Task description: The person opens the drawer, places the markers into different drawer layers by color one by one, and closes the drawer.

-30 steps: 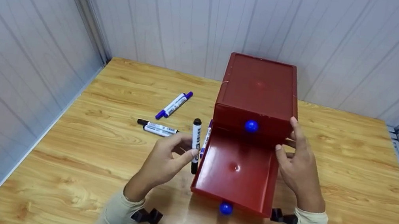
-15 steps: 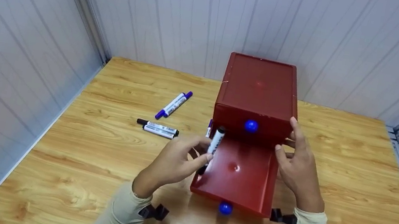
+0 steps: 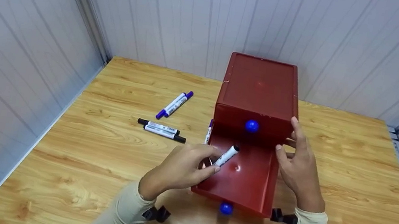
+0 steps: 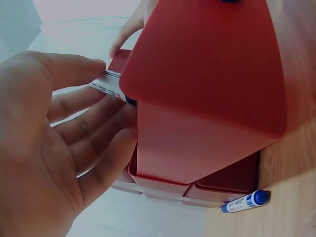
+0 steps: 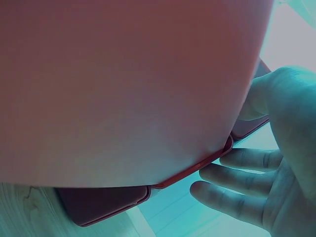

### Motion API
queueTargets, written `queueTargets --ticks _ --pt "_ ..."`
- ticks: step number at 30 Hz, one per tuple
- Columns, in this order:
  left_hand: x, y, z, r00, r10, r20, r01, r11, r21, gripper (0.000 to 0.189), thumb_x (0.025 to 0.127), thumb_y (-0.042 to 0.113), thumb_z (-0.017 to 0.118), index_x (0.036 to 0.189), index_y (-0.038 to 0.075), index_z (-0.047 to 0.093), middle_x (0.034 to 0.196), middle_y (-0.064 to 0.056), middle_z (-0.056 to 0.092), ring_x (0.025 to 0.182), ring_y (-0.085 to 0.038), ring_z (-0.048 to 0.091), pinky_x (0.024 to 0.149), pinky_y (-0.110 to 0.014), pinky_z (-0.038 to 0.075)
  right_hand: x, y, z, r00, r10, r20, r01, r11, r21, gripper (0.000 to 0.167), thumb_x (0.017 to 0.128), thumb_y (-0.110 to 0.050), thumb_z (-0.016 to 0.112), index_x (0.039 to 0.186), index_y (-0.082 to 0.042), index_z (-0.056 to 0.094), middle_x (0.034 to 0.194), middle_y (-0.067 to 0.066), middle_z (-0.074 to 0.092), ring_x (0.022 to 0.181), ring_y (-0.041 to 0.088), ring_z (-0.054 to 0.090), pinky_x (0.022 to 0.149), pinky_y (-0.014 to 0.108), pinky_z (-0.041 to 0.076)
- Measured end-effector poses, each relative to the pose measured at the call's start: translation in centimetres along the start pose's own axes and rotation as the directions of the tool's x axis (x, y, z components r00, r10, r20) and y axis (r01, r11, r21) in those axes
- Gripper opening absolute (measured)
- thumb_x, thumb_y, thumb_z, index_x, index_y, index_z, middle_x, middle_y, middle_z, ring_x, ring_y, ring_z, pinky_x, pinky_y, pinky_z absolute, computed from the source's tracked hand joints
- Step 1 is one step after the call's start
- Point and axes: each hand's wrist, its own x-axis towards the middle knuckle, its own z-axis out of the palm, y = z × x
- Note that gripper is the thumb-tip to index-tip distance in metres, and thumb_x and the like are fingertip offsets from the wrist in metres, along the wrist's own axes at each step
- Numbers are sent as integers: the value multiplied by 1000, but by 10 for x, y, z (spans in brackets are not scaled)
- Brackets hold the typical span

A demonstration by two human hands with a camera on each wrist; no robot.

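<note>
My left hand (image 3: 182,167) pinches a black-capped white marker (image 3: 227,156) between thumb and fingers, above the left part of a pulled-out red drawer (image 3: 241,187). The marker slants, its upper end to the right; the hand covers its lower end. In the left wrist view, the drawer's near wall (image 4: 197,54) hides the marker's far end. My right hand (image 3: 302,170) is at the right side of the red drawer cabinet (image 3: 260,85), index finger at its front corner and thumb by the drawer's edge. The right wrist view shows that hand's fingers (image 5: 237,200) extended.
Left of the cabinet lie two black-capped markers (image 3: 165,133) side by side and, farther back, purple-capped markers (image 3: 174,105). Another purple-capped marker (image 3: 209,131) lies along the drawer's left side. Blue ball knobs (image 3: 226,208) stick out from the fronts. Panel walls (image 3: 182,17) surround the table.
My left hand has moved right, carrying the marker from beside the drawer to over it, and the marker has tilted further. The right hand and the cabinet stay in place.
</note>
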Motion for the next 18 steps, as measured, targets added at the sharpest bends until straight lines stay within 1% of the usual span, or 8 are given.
queueTargets --ticks 4,7,9,11,15,18 --pt "3 1 1 999 27 34 -30 997 68 18 94 24 71 109 15 71 96 6 70 80 -6 64 65 -24 50 0 0 0 1000 0 3 0 1000 4 80 95 -1 60 161 -27 21 138 18 52 110 34 64 75 47 58" --pt "5 2 2 998 47 51 -52 994 93 16 93 24 71 107 15 72 91 7 70 77 -9 64 62 -24 48 0 0 0 1000 2 1 -2 1000 12 80 95 -1 60 161 -26 21 138 19 52 109 35 64 74 49 58" --pt "6 3 3 996 63 63 -70 990 121 16 93 24 71 106 15 73 89 8 70 74 -10 63 60 -25 47 0 -1 0 1000 10 4 -10 1000 12 81 95 -2 60 161 -28 21 139 18 51 110 34 63 75 48 58" --pt "7 4 4 995 68 76 -80 984 157 17 93 25 71 107 16 74 90 8 70 74 -10 63 60 -26 47 0 -2 0 1000 16 7 -16 1000 12 81 95 -3 61 161 -29 20 140 17 51 111 33 63 76 48 58" --pt "8 6 6 992 68 111 -92 968 235 18 93 27 70 107 18 74 89 8 69 73 -8 60 59 -27 47 1 -2 0 1000 24 8 -24 1000 3 82 95 -5 61 161 -31 20 140 16 50 111 32 63 77 46 58" --pt "9 8 7 988 70 138 -107 954 279 15 93 28 70 103 18 73 84 8 67 68 -8 57 56 -28 45 1 -1 1 1000 24 5 -24 1000 -5 81 96 -6 61 161 -31 20 141 16 49 112 31 63 77 46 58"
